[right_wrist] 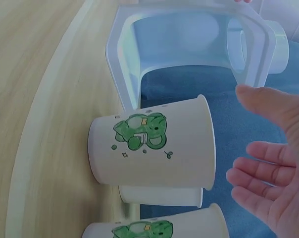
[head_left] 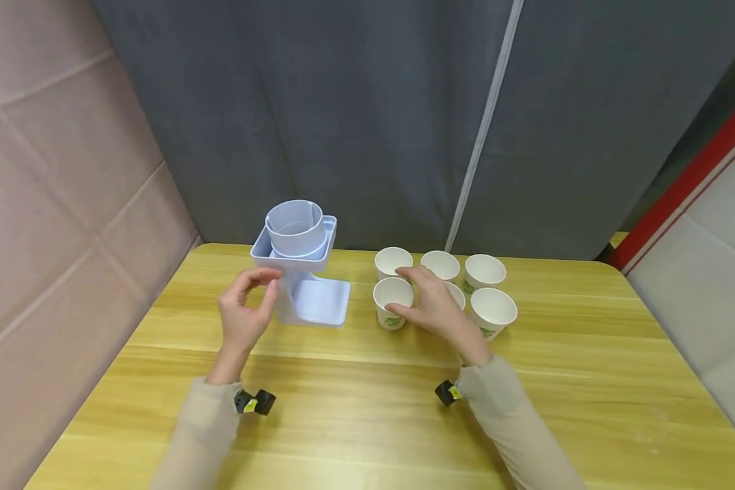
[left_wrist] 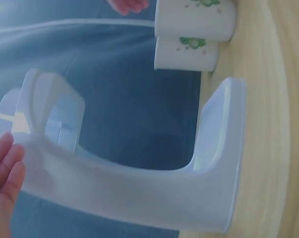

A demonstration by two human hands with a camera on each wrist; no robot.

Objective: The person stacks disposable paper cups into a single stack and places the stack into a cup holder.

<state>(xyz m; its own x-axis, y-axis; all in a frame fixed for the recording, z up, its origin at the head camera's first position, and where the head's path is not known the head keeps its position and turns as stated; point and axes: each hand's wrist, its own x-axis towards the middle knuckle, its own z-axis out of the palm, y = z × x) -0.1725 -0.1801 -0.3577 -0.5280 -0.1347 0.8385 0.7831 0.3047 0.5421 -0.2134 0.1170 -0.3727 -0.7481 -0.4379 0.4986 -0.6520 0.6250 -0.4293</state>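
Note:
A pale lilac plastic stand [head_left: 285,303] has a round open holder [head_left: 294,243] set in its upper tray and a flat square base [head_left: 321,301]. Beside the stand's upright, my left hand [head_left: 245,314] is raised with thumb and fingers apart, holding nothing. In the left wrist view its fingertips [left_wrist: 13,171] overlap the top of the upright. My right hand [head_left: 431,303] hovers at the rim of the front left paper cup [head_left: 390,314], thumb and fingers spread around it. The right wrist view shows a gap between this hand [right_wrist: 283,183] and the cup [right_wrist: 154,144], printed with a green bear.
More white paper cups stand in two rows, among them a back left cup [head_left: 393,261], a back right cup [head_left: 485,270] and a front right cup [head_left: 493,309]. A grey curtain [head_left: 343,122] hangs behind the wooden table [head_left: 355,422].

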